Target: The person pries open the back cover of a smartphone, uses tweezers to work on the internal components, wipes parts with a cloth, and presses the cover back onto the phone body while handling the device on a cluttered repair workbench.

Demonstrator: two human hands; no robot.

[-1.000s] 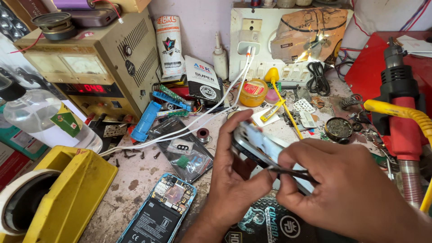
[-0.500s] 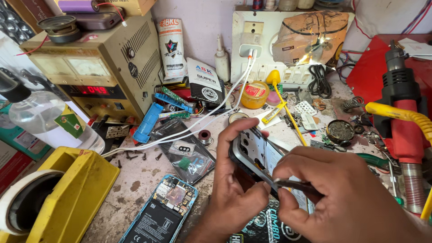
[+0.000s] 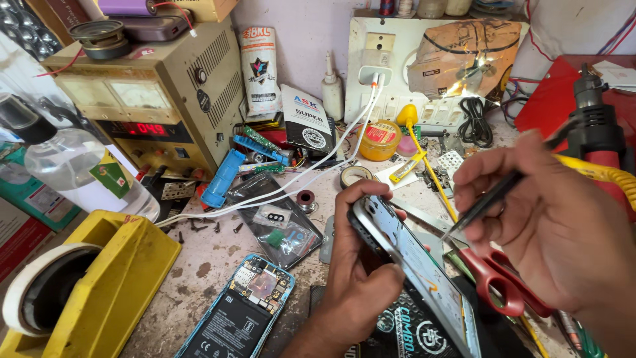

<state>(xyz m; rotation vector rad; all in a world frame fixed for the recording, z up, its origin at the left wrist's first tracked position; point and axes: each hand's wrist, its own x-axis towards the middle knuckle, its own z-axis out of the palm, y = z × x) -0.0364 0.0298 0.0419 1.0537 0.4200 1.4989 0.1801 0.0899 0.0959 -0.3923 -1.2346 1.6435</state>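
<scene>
My left hand grips a smartphone tilted on its long edge, thumb over its top corner, the pale inner face turned to the right. My right hand is raised to the right of the phone and pinches dark tweezers, whose tip points down-left toward the phone's upper part without touching it. Red-handled scissors lie on the bench under my right hand.
An opened phone with its back off lies front centre. A yellow tape dispenser stands front left, a beige power supply back left, a hot-air gun on the right. White cables, screws and small parts litter the bench.
My right hand has lifted off the phone and moved up and to the right with the tweezers. My left hand has tilted the phone more upright.
</scene>
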